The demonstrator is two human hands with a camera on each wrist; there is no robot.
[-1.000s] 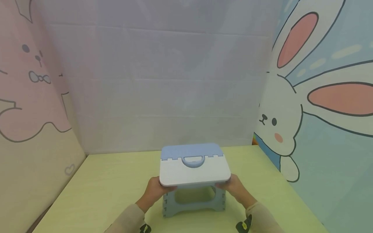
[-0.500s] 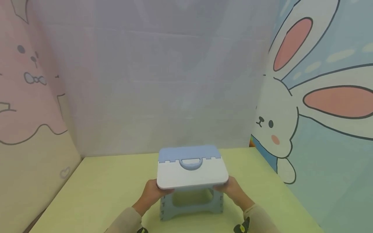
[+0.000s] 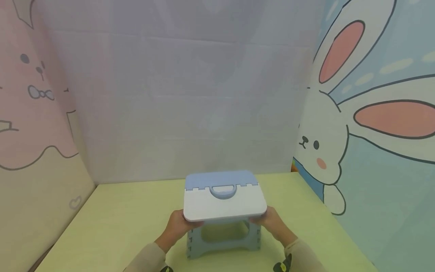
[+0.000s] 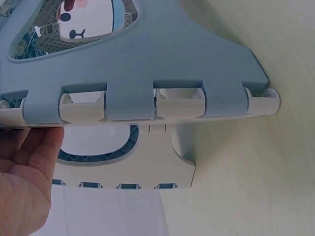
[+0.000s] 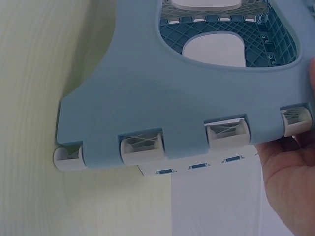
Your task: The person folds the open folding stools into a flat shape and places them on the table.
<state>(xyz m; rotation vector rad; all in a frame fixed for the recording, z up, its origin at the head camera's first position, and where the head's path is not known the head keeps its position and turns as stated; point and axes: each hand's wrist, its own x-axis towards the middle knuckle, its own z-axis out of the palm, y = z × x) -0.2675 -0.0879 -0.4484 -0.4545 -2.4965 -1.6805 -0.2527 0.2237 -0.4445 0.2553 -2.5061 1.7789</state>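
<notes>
Stool (image 3: 224, 207) seemingly unmoved, latticed inside (image 5: 256, 45) only in wrist views

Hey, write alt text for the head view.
Upright folding stool, blue and white, held at both sides of its top by a person's left grip and right grip, at a pale yellow table. A cartoon rabbit decorates the right wall.

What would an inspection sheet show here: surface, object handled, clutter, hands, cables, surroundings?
Surface: flat, pale yellow-green tabletop with faint grain.
Object handled: blue-and-white plastic folding stool, upright, leg panels unfolded, semicircular blue handle on top; whether it fully rests on the tabletop cannot be told.
Clutter: nothing seen.
Hands: left hand and right hand grip opposite sides of the stool.
Cables: nothing seen.
Surroundings: pale, creased sheet behind; pink-and-cream cartoon panel at left, blue panel with white cartoon rabbit at right.
</notes>
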